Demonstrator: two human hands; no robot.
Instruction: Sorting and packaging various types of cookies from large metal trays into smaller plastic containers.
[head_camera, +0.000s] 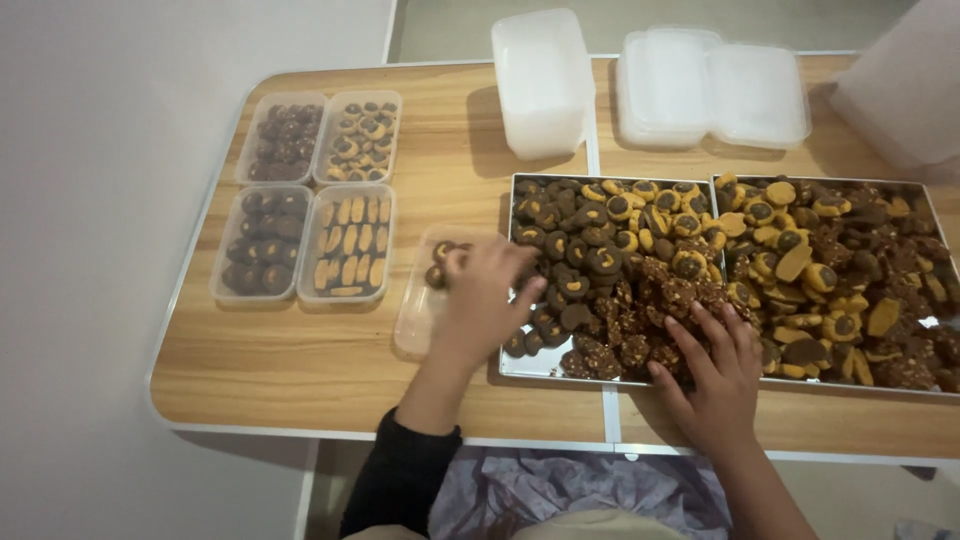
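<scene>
Reaching over the wooden tabletop (330, 370), we had our left hand (480, 300) at a clear tub (412, 318) lying just left of the near baking tray (530, 366), its long axis running away from us. The fingers curled down over the tub's far end, where a few dark cookies (440, 262) sat; whether that grip pinched one we could not tell, as the knuckles hid the fingertips. Our right hand (712, 375) lay spread, fingers wide and holding nothing that showed, on the nutty chocolate clusters (640, 330) at the tray's near right corner. So the loose cookies lay to the right of the tub, touching distance for either hand, the left nearer the tub, the right nearer the pile. A second tray (930, 210) of mixed cookies adjoined on the right. Four filled tubs (305, 195) stood in a block well to the left, with bare tabletop between them and the open tub. Empty stacked tubs (540, 80) and lids (710, 85) stood at the far edge, and the near edge ran just below both wrists.
</scene>
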